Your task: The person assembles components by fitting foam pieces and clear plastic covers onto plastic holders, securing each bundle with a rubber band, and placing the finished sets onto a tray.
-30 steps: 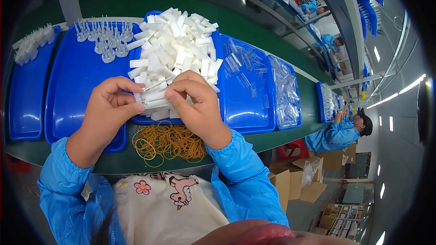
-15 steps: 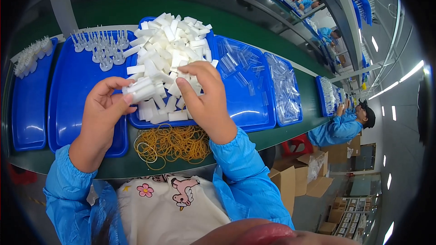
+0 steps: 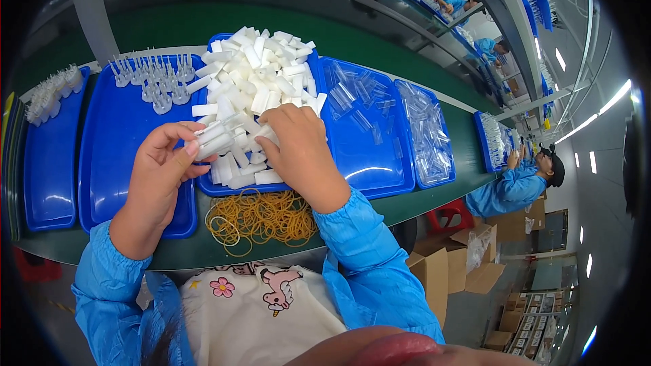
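Observation:
My left hand (image 3: 159,173) is closed on a bundle of white foam blocks (image 3: 215,139), which seems to have some clear plastic among them. Beside it, my right hand (image 3: 303,152) pinches a single white foam block (image 3: 267,135) between thumb and fingers. Both hands are over the near part of a heap of white foam blocks (image 3: 254,71). That heap overfills a blue tray (image 3: 314,68) behind and between the hands. How the held blocks fit together is too small to tell.
Yellow rubber bands (image 3: 268,220) lie at the table's near edge. To the left, a blue tray (image 3: 135,156) holds upright clear parts (image 3: 161,88). Clear plastic pieces fill trays (image 3: 369,169) on the right. A co-worker (image 3: 519,176) sits beyond, near open cardboard boxes (image 3: 447,264).
My right hand has closed on a white foam block and come down slightly with it. The left hand keeps its bundle and has barely moved.

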Demonstrator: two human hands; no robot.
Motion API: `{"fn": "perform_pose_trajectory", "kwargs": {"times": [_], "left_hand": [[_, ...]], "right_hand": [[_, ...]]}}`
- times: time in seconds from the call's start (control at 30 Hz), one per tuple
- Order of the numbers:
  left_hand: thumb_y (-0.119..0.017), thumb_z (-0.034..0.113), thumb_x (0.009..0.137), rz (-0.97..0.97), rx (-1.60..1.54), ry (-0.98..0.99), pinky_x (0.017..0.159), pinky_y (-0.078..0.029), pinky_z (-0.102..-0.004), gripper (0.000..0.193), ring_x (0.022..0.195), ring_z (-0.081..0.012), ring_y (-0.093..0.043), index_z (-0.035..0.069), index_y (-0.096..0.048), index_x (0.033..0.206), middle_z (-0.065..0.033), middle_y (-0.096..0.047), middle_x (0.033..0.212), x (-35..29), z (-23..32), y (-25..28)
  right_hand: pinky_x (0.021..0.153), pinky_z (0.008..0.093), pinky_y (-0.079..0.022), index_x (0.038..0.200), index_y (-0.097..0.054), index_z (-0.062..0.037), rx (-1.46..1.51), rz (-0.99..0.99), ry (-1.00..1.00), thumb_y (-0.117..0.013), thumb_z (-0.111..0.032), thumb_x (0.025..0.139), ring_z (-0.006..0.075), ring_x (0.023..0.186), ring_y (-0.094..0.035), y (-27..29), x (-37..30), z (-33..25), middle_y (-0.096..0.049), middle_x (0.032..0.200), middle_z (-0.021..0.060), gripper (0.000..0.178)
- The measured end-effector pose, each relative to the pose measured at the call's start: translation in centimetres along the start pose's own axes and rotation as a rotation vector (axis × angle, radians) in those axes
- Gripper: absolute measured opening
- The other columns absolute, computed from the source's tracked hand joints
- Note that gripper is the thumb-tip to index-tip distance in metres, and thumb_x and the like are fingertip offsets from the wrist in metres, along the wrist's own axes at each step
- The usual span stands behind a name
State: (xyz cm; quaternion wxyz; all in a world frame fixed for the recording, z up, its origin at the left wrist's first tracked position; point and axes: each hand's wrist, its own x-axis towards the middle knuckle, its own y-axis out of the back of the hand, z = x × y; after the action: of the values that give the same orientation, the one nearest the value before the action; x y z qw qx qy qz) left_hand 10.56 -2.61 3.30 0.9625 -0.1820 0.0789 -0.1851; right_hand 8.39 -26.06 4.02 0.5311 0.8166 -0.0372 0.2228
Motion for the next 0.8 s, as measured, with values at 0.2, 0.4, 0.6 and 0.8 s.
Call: {"fn": "perform_pose_trajectory", "kwargs": {"times": [0.2,0.4,0.6,0.8], "left_hand": [[-0.060,0.009,0.092,0.083,0.004,-0.012,0.077,-0.054,-0.0257,0.022,0.101,-0.0156,-0.062,0.008,-0.058,0.115,-0.0062,-0.057,0.124,-0.2,0.2,0.0],[-0.061,0.009,0.091,0.066,0.064,-0.071,0.083,-0.052,-0.0250,0.033,0.110,-0.0138,-0.058,0.006,-0.056,0.123,-0.0074,-0.057,0.128,0.3,-0.1,0.4],[-0.063,0.000,0.087,0.003,0.015,-0.103,0.083,-0.053,-0.0274,0.032,0.102,-0.0151,-0.062,0.002,-0.058,0.119,-0.0120,-0.060,0.125,0.3,-0.2,0.5],[-0.063,-0.005,0.085,-0.003,0.035,-0.094,0.084,-0.054,-0.0289,0.034,0.100,-0.0169,-0.064,0.001,-0.058,0.118,-0.0142,-0.060,0.125,0.0,-0.4,0.6]], "right_hand": [[0.077,0.0411,-0.044,0.097,-0.061,-0.0045,0.147,0.129,0.068,-0.067,-0.005,0.079,0.0336,0.086,-0.056,-1.1,0.8,0.9,-0.060,0.090,0.0140,0.018],[0.065,0.0235,-0.049,0.098,-0.063,-0.0007,0.758,0.295,-0.173,-0.066,0.001,0.085,0.0116,0.081,-0.060,-0.7,0.5,0.4,-0.064,0.096,0.0068,0.014],[0.073,0.0248,-0.054,0.097,-0.062,0.0031,1.030,0.371,-0.210,-0.065,0.007,0.085,0.0143,0.088,-0.063,-0.3,0.6,0.1,-0.064,0.106,0.0136,0.013],[0.077,0.0253,-0.055,0.097,-0.063,0.0046,0.982,0.273,-0.232,-0.067,0.008,0.083,0.0159,0.087,-0.066,0.0,0.0,-0.3,-0.065,0.103,0.0150,0.015]]}}
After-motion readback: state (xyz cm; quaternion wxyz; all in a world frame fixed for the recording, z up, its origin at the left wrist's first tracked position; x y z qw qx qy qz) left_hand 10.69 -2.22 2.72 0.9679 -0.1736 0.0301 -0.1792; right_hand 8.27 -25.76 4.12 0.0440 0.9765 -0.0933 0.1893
